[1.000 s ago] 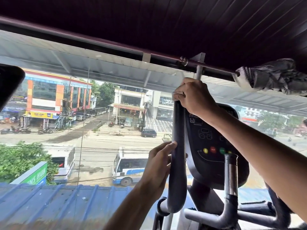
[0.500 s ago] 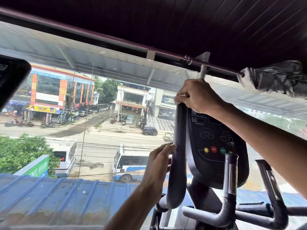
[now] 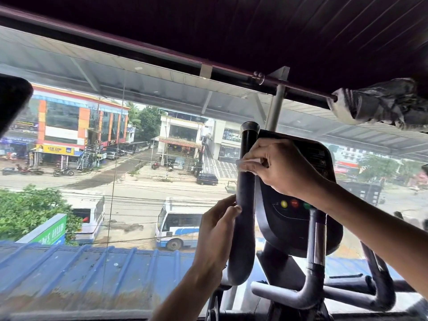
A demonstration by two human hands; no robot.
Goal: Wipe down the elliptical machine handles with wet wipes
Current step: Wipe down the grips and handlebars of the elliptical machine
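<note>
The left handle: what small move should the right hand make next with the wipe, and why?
Probably slide the right hand further down the left handle, keeping the wet wipe pressed around it. The wipe sits just below the top cap, with a long stretch beneath it. The left hand steadies the handle lower down, so it must give way.
</note>
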